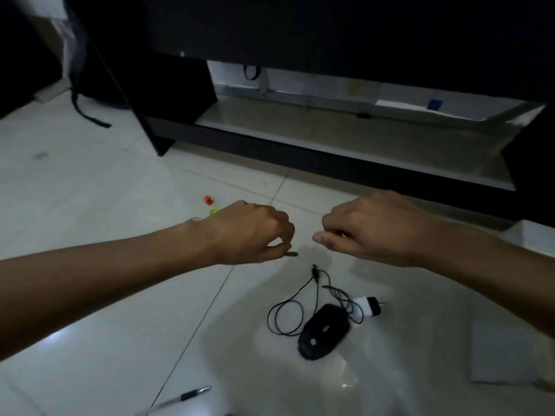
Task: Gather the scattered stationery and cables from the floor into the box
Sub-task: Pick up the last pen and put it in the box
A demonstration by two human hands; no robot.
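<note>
My left hand [252,232] hovers above the white tiled floor, its fingers curled around a small dark thing whose tip [292,254] sticks out. My right hand [366,229] is level with it, fingers curled; something small glints between them, too blurred to name. Below both hands lies a black computer mouse [324,331] with its thin black cable [288,313] looped on the floor. A white and black plug adapter [368,306] lies right of the mouse. A pen [183,397] lies at the bottom edge. No box is in view.
A small orange piece [208,200] and a green piece [213,211] lie on the floor beyond my left wrist. A grey flat sheet [501,349] lies at the right. A dark desk with a low shelf [345,136] spans the back. A black strap [87,112] hangs at the left.
</note>
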